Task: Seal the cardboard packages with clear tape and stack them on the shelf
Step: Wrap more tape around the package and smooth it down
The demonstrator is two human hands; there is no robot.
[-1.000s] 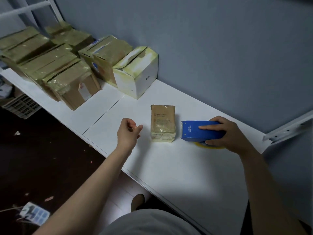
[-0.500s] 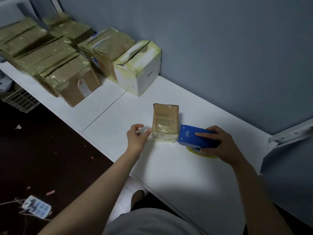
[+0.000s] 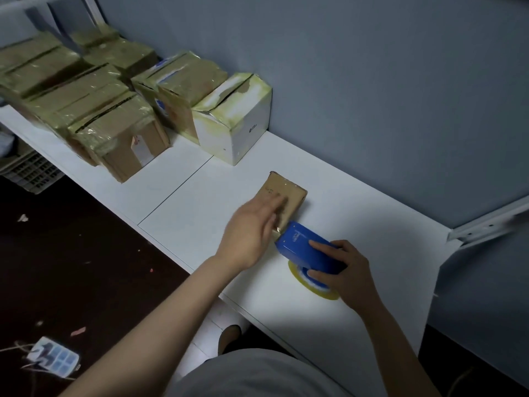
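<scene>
A long white shelf (image 3: 366,222) runs along the grey wall. At its far left stands a crowd of taped brown boxes (image 3: 114,133), and just right of them a white box (image 3: 240,130) with tape over its top.

Nearer, toward the middle of the shelf, the left hand (image 3: 252,230) reaches in from the near left. It is motion-blurred, but its fingers look straight and spread, lying flat on the small cardboard package (image 3: 290,190).

The right hand (image 3: 346,270) curls round the blue tape dispenser (image 3: 300,245), forefinger along the top and thumb at the near side. The dispenser's front end meets the package's near edge. Under it, the yellowish tape roll (image 3: 299,275) touches the shelf.
</scene>
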